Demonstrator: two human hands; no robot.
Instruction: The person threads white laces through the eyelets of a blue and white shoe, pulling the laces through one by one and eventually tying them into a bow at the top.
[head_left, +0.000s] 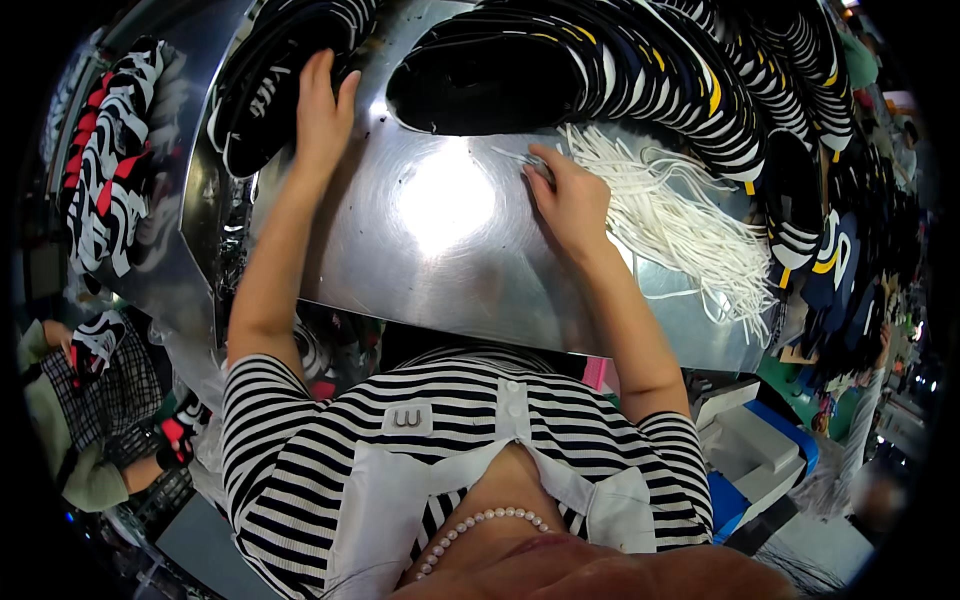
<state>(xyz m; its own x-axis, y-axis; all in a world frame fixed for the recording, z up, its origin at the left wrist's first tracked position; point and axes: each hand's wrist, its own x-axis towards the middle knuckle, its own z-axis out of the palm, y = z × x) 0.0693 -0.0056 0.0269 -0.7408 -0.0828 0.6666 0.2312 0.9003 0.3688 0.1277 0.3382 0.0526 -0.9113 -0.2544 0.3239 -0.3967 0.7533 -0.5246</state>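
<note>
While the left hand [322,112] lies flat with its fingers stretched out on a stack of black shoe uppers [262,95] at the far left corner of the shiny metal table [440,260], the right hand [568,196] rests on the table surface near its far middle. The right hand's fingers are drawn together in a pinch on the end of a thin white lace [515,156], which lies across the bare metal pointing toward the left. Just beside that hand, on its right, a loose bundle of white laces [680,225] spreads over the table toward the right edge, some strands hanging off it. The left hand grips nothing that can be made out; its palm presses on the top upper of the stack.

Beyond both hands, a long curved row of black, white and yellow shoe uppers [640,75] runs along the far side of the table, with the nearest one showing its dark inside. Further left, apart from the table, stands a pile of red, white and black uppers [115,160]. At the lower left edge, another person's hand [62,340] holds a similar patterned piece. A blue and grey box [760,450] sits to the lower right, below the table.
</note>
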